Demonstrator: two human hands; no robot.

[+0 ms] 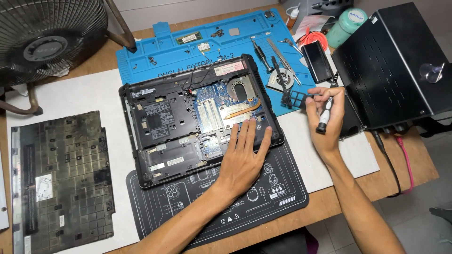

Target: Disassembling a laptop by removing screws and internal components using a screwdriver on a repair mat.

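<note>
Head view of a wooden worktop during laptop disassembly. An opened laptop base, bottom cover removed, lies near the middle of the worktop, its near edge resting on a black repair mat that reaches the near edge and its far edge on a blue silicone repair mat that runs along the far edge. Inside the base, the green circuit board, a copper heat pipe and a round fan recess are exposed. The left hand lies flat, fingers spread wide, on the near right corner of the laptop base, holding nothing. The right hand hovers just beside the right side of the base, closed around a slim electric screwdriver whose tip points away toward the far edge; the fingertips meet a small black plastic bracket. The removed bottom cover, dusty, inner face up, lies toward the near left corner on a white sheet. On the right part of the blue mat lie a loose cooling fan, tweezers and a second screwdriver. A black metal case occupies the far right corner, a desk fan the far left
</note>
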